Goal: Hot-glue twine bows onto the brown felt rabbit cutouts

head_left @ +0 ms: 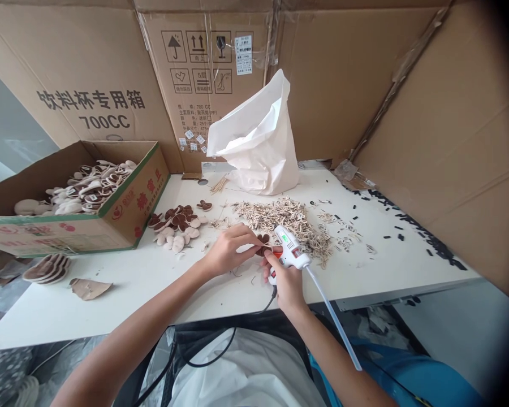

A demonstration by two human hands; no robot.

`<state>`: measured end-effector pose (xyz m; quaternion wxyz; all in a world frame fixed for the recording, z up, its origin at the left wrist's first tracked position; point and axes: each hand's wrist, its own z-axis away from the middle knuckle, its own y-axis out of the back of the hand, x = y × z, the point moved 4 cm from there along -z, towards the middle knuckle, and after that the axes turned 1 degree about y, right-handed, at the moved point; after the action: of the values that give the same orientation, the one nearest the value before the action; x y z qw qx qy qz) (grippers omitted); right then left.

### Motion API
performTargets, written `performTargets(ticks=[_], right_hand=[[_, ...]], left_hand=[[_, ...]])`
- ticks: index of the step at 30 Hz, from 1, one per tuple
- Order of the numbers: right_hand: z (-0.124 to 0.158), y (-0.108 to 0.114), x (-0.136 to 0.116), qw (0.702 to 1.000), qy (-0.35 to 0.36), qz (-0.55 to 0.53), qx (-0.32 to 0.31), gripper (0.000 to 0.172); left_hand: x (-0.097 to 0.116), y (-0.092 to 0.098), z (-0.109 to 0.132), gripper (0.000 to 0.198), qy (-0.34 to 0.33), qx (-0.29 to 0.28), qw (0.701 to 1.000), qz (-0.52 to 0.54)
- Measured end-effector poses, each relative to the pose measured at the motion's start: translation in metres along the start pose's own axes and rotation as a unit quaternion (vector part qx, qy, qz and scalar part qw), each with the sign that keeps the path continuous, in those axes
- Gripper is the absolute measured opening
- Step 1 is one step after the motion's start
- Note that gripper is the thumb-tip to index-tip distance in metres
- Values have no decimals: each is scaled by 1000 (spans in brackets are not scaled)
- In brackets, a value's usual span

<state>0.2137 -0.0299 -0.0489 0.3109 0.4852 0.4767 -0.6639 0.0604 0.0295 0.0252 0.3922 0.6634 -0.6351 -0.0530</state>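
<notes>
My left hand (233, 250) is closed in a pinch on a small dark brown felt piece (263, 239). My right hand (289, 282) grips a white hot glue gun (293, 250) with an orange part near its nozzle. The nozzle end is right by the brown piece; my fingers hide whether they touch. A long translucent glue stick (334, 319) sticks out of the gun's rear, over my right forearm. Just beyond the gun lies a heap of small beige loop-like pieces (275, 215). Left of my left hand is a pile of brown and cream felt pieces (178, 223).
A cardboard box (129, 209) full of felt pieces stands at left, with stacked felt pieces (48, 268) and a brown scrap (90, 288) before it. A white bag (275, 164) stands at the back. Small black pieces (424, 232) lie scattered at right. Cardboard walls enclose the table.
</notes>
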Motion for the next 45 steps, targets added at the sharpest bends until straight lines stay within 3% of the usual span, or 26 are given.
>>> performTargets(ticks=[21,32,38,45], right_hand=[[0,-2,0,1000,3,12,-15,35],[0,-1,2,1000,-6,-2,-21,34],[0,-1,1,1000,6,4,-20,34],[2,-2,-3,1000,13,7,-15,34]], left_hand=[[0,-4,4,10,1,24,997,-75],[-2,-5,4,9,25,31,997,-64],[0,-8,4,11,56,39,996,-58],[3,-15,6,8,144,53,988,-19]])
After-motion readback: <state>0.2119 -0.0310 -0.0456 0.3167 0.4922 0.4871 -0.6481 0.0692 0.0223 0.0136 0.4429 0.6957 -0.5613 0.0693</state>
